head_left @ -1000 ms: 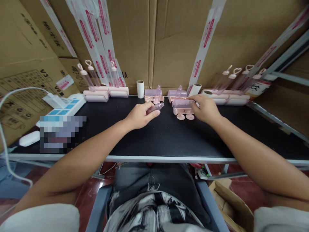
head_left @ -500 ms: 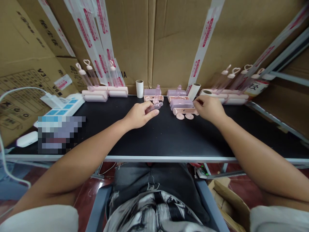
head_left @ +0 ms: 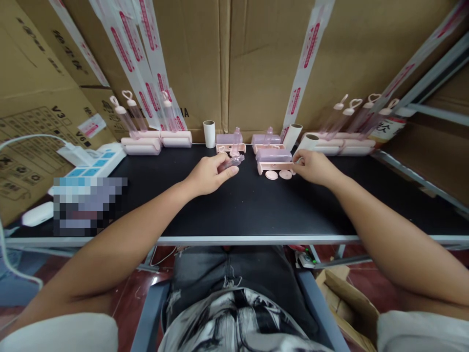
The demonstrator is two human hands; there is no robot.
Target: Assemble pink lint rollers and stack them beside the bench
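My left hand (head_left: 210,175) is closed around a clear pinkish plastic tube (head_left: 234,161) with a narrow stepped tip, held above the black table. At the right end of a pale pink trough-shaped part (head_left: 275,168), the fingers of my right hand (head_left: 313,165) are pinched together. Something small and pale shows between them, too hidden to name. Behind that trough lies a translucent lilac half-cylinder cover (head_left: 273,155). Two round pink discs (head_left: 271,174) rest in front of it. Just behind my right hand leans a white paper roll (head_left: 308,142).
Two similar sets of pink parts (head_left: 230,147) (head_left: 268,146) lie farther back, beside white rolls (head_left: 209,134) (head_left: 293,137). Assembled pink rollers with heart-loop handles stand at left (head_left: 141,145) and right (head_left: 357,146). A power strip (head_left: 91,166) lies left; cardboard (head_left: 256,63) walls the back.
My right hand has moved slightly down to the trough's right end. The small dark spot on the trough's middle no longer shows. My left hand keeps holding the clear tube.
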